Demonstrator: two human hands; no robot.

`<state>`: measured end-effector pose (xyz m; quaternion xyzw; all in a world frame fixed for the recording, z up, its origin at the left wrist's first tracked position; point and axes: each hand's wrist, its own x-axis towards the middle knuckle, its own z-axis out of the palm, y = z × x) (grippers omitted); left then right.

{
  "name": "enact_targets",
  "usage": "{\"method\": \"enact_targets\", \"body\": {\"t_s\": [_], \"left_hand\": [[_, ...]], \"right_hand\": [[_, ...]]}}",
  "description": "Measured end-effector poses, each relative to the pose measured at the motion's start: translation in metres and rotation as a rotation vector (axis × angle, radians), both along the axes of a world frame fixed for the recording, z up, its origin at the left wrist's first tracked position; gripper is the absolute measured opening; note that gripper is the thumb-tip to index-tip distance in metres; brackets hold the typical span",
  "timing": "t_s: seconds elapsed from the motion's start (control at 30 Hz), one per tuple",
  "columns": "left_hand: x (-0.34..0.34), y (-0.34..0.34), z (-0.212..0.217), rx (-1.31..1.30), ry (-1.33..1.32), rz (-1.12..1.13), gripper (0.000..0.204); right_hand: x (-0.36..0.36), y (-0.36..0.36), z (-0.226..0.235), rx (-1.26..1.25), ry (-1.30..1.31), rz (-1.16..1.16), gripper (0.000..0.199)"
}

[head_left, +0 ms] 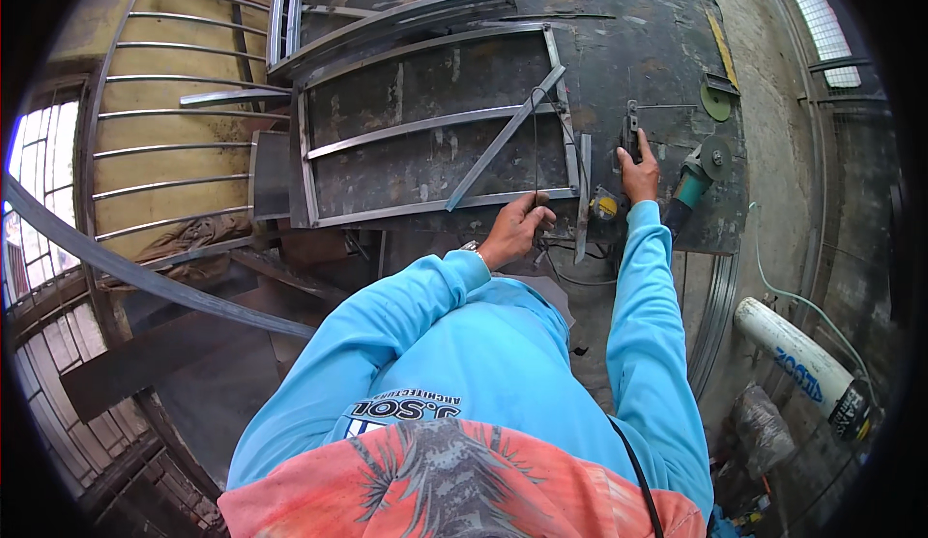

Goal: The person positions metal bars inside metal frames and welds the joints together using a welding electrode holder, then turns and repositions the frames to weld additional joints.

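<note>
1. Landmark: the welded steel frame [435, 122], a rectangle of flat bars lying flat on the dark metal tabletop [638, 35]. All places below are given from it.
2. Left hand [517, 229] sits at the frame's near rail, toward its right end. Fingers are curled shut on a thin dark wire or cable [535, 142], which runs up across the frame and loops.
3. Right hand [639, 173] is just off the frame's right rail, on the tabletop. It is closed on a small dark upright tool [631, 130], possibly a clamp; too small to tell.
4. A loose diagonal bar [505, 139] lies across the frame. Its long axis runs from the near rail up to the far right corner, and its lower end lies just left of the left hand.
5. Key relation: the diagonal bar lies ahead and left of both hands. The left hand is nearer, almost at the bar's lower end; the right hand is well apart, beyond the right rail.
6. An angle grinder [698, 178] with a teal body lies right of the frame, just beside the right hand. A green disc [716, 103] lies further out.
7. A small yellow tape measure [604, 207] sits at the frame's near right corner, between the hands.
</note>
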<state>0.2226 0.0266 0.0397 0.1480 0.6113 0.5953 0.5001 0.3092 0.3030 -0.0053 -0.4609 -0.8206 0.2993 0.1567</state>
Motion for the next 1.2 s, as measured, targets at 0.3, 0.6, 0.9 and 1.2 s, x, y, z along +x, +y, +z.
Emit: {"method": "enact_targets", "body": {"t_s": [0.3,0.6,0.9,1.2], "left_hand": [[0.022,-0.008,-0.005,-0.038,-0.074,0.042,0.03],[0.012,-0.005,-0.017,-0.033,-0.047,0.138,0.029],[0.005,0.013,0.008,-0.028,0.307,0.066,0.053],[-0.074,-0.038,0.041,-0.146,0.709,-0.012,0.029]], "right_hand": [[0.019,0.006,-0.009,-0.385,0.203,0.114,0.061],[0.014,-0.008,0.033,0.166,0.303,-0.055,0.026],[-0.012,-0.153,0.101,-0.024,0.253,0.429,0.016],[0.006,-0.119,0.083,0.075,0.105,0.088,0.025]]}}
